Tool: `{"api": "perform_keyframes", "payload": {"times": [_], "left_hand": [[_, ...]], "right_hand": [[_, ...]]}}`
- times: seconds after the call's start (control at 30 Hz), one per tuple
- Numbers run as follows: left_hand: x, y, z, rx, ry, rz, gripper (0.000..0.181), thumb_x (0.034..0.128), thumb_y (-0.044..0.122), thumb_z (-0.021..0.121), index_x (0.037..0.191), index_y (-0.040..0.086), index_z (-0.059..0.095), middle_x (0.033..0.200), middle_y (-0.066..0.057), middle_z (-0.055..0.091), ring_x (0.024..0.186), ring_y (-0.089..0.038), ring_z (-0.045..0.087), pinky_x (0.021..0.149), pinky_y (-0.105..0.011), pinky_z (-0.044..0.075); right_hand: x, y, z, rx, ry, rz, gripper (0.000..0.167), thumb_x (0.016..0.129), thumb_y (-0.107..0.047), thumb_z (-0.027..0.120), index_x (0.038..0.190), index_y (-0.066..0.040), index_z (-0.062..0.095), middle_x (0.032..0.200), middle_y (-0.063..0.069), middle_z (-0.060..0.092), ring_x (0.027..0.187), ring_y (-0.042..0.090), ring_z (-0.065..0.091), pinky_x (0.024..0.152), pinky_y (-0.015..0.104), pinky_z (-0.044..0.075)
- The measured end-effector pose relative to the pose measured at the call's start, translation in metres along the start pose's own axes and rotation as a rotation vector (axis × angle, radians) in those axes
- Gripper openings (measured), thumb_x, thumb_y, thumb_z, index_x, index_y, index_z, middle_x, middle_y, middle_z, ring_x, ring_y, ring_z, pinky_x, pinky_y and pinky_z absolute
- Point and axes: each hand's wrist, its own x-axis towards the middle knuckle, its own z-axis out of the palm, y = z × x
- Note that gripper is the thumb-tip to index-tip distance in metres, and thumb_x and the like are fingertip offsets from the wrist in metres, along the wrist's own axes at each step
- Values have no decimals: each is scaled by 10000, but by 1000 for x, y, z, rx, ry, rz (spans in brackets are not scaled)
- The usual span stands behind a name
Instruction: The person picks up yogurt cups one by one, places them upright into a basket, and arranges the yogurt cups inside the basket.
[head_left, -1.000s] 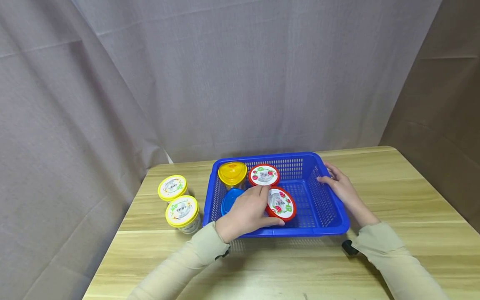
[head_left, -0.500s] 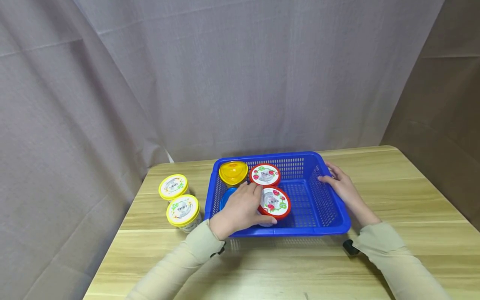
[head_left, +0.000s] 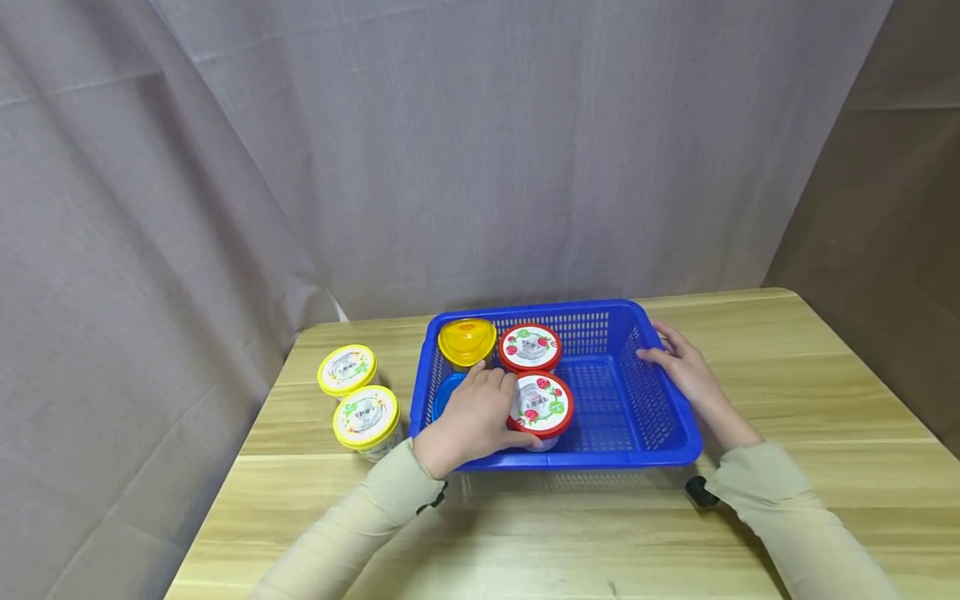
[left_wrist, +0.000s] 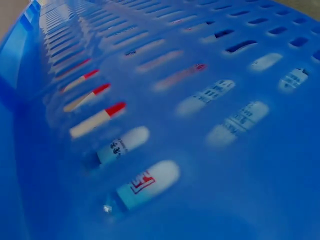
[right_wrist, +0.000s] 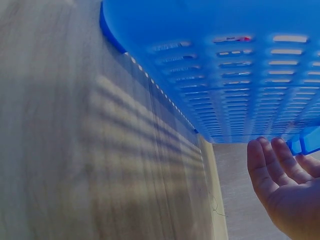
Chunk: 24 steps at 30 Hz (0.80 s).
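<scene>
In the head view, a blue plastic basket (head_left: 551, 459) stands on the table. My left hand (head_left: 474, 421) reaches over its front rim and grips a tub with a red-rimmed, strawberry-printed lid (head_left: 542, 403), thumb at the front and fingers at the left. Behind it sits a similar red-lidded tub (head_left: 530, 347). To the left are a yellow-lidded container (head_left: 467, 342) and a blue-lidded one (head_left: 446, 395), partly covered by my hand. My right hand (head_left: 688, 379) holds the basket's right rim, thumb inside; the right wrist view shows its fingers (right_wrist: 256, 159) against the outer wall.
Two tubs with yellow-rimmed lids, a back one (head_left: 347, 370) and a front one (head_left: 367, 417), stand left of the basket on the wooden table (head_left: 570, 533). A grey curtain (head_left: 525, 150) hangs behind. The left wrist view mostly shows the slotted basket wall (left_wrist: 240, 190).
My left hand has shifted left with the front red-lidded tub, which now stands upright nearly in line with the rear one. The right hand has stayed on the rim.
</scene>
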Motion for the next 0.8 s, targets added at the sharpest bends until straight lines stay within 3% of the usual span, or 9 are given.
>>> {"api": "perform_keyframes", "payload": {"times": [0.3, 0.53, 0.63, 0.8], "left_hand": [[-2, -3, -5, -33, -6, 1, 922, 728, 693, 772, 1301, 8, 546, 1206, -122, 609, 1179, -272, 553, 1212, -459, 255], [-6, -11, -17, -146, -43, -30, 1004, 764, 673, 758, 1445, -10, 478, 1357, -143, 573, 1284, -289, 506, 1221, -454, 233], [-14, -19, -30, -213, -10, -61, 981, 778, 662, 754, 1456, 8, 478, 1369, -130, 575, 1273, -283, 511, 1193, -430, 300], [-35, -41, -56, -360, 104, -152, 951, 792, 597, 784, 1486, 43, 443, 1448, -139, 510, 1363, -338, 445, 1144, -479, 375]], "right_hand": [[-2, 0, 2, 13, -1, 3, 765, 1011, -241, 583, 1614, -59, 149, 1515, 327, 368, 847, -7, 638, 740, 271, 596], [-2, -1, 2, 16, -5, 2, 773, 1011, -261, 587, 1617, -70, 148, 1512, 326, 372, 848, 4, 646, 734, 280, 600], [-2, -1, 2, 13, -2, -1, 771, 1010, -259, 588, 1615, -63, 153, 1511, 328, 373, 847, -4, 642, 735, 274, 598], [-1, -1, 1, 19, 6, -9, 764, 1011, -249, 587, 1609, -43, 160, 1502, 340, 370, 836, -3, 647, 728, 276, 601]]}}
